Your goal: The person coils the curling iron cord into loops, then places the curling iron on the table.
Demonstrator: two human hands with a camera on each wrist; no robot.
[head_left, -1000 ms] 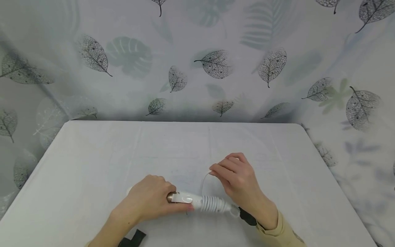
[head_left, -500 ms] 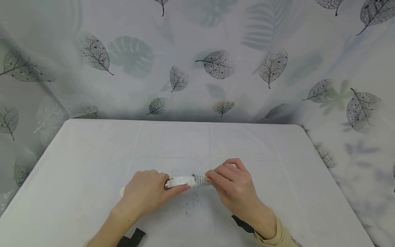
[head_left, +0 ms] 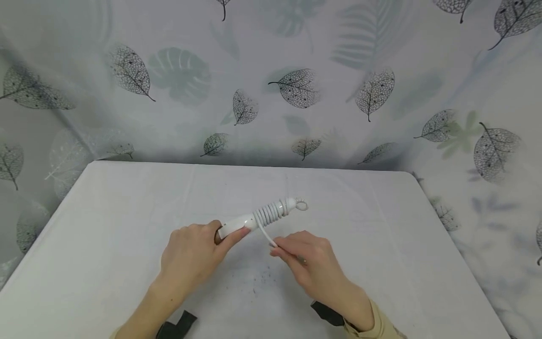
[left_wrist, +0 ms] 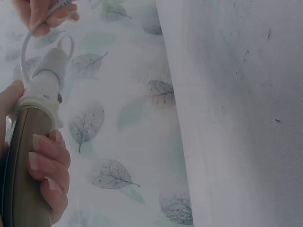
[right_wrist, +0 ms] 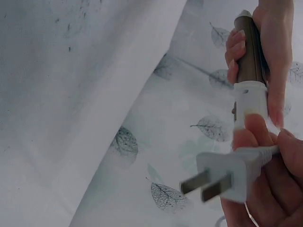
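Note:
A curling iron (head_left: pixel 236 225) with a white handle and a brown barrel (left_wrist: pixel 29 165) is tilted over the table, its handle end pointing away and to the right. My left hand (head_left: pixel 190 254) grips the barrel, thumb along the white part. Several turns of white power cord (head_left: pixel 271 213) wrap the handle, and a small cord loop shows at its tip. Below the handle, my right hand (head_left: pixel 311 264) pinches the free end of the cord. In the right wrist view, the white two-pin plug (right_wrist: pixel 232 174) sticks out from those fingers, its metal pins bare.
A white-covered table (head_left: pixel 139 202) lies beneath both hands, with small dark specks on its cloth. Leaf-printed curtain (head_left: pixel 271 94) rises behind and beside it. Black pieces show close to the left wrist (head_left: pixel 179 324) and the right wrist (head_left: pixel 328 313).
My right hand has brought the cord end from above the handle, past it, to its near side. The curling iron has lifted away from me, its handle end swinging up.

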